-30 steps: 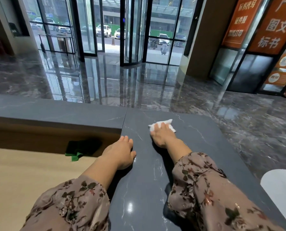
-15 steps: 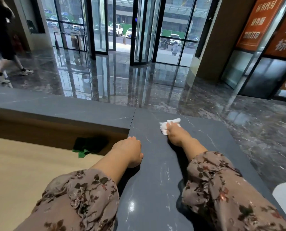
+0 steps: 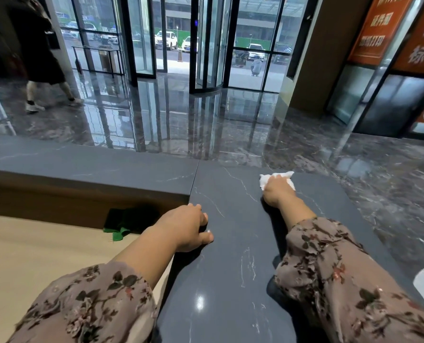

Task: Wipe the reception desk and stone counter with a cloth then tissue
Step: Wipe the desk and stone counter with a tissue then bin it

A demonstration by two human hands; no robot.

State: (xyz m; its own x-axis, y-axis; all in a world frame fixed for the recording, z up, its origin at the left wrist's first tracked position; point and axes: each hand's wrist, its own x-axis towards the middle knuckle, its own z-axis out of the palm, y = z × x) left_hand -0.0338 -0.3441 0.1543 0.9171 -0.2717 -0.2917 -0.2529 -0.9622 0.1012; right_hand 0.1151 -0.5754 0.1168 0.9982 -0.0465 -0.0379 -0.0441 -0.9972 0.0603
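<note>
Dark stone counter [image 3: 230, 268], right hand [image 3: 277, 193] clutching white tissue [image 3: 284, 175] against it, left hand [image 3: 185, 227] resting loosely curled, empty

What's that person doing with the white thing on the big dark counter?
Someone is wiping the dark stone counter. Their right hand holds a bunched white tissue against it near the far edge. Their left hand rests on the counter's left edge and holds nothing. A green cloth lies set aside on the lower wooden desk, under the ledge.
</note>
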